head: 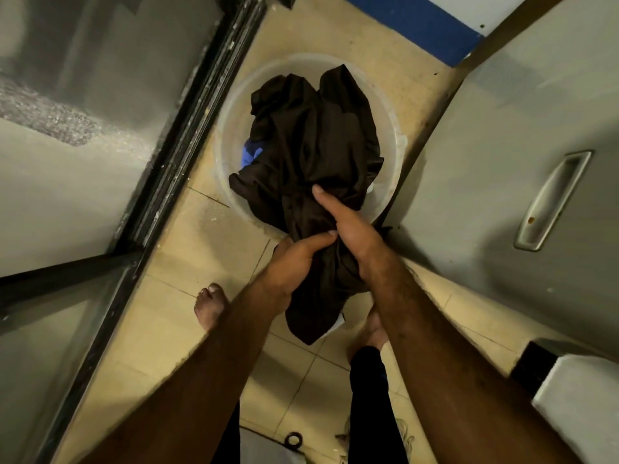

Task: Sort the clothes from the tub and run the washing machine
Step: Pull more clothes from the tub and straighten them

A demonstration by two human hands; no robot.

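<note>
Both hands hold one dark brown garment [318, 145] above the tiled floor [201, 236]. Left hand [294, 262]: fingers curled round the bunched fabric from the left, thumb laid across the front of it. Right hand [355, 239]: fingers wrapped round the same bunch from the right, one digit stretched out along the cloth toward the tub. The two hands touch each other at the grip.

Garment position: its upper part is heaped in and over the round translucent tub [227, 135], which stands on the floor; one fold drapes across the tub's near-left rim. Its lower end hangs free below the hands, between the person's bare left foot [209, 306] and right foot [371, 326]. A small white patch [337, 322] shows at the hanging end; whether it is a label cannot be told, and nothing on it is legible.

Tub contents beside the garment: a blue cloth [250, 155] at the left wall, partly covered, and a sliver of white cloth [370, 189] at the right wall.

Surroundings: a dark metal door frame [187, 128] with grey panels runs along the left of the tub. A grey appliance door [502, 145] with a recessed handle [552, 199] stands at the right, close to the tub. A white appliance corner [576, 396] shows at lower right; its type cannot be told. A blue band [412, 21] crosses the top.
</note>
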